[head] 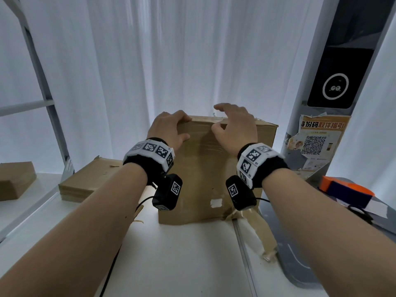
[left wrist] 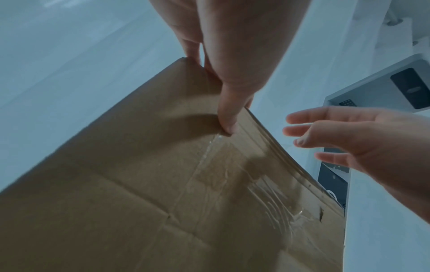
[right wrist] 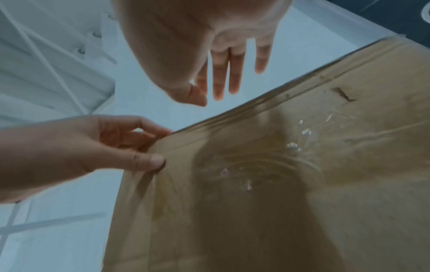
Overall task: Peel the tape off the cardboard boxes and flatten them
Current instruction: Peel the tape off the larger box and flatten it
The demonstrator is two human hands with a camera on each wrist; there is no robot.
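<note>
A brown cardboard box (head: 203, 179) stands upright on the white table, seen close in the wrist views as box (left wrist: 116, 184) and box (right wrist: 302, 211). Wrinkled clear tape (head: 207, 144) crosses its near face and top edge, shiny as tape (left wrist: 267, 193). My left hand (head: 187, 127) grips the box's top left edge, thumb (left wrist: 229, 127) on the near face and fingers behind. My right hand (head: 218, 117) hovers over the top edge near the middle, fingers (right wrist: 220, 81) straight and spread, holding nothing.
A peeled brown tape strip (head: 257, 228) lies crumpled by the box's lower right corner. Flattened cardboard (head: 85, 181) is stacked at left, and more cardboard (head: 15, 181) lies beyond the shelf frame. A grey pillar (head: 334, 82) and an orange-blue object (head: 347, 191) stand at right.
</note>
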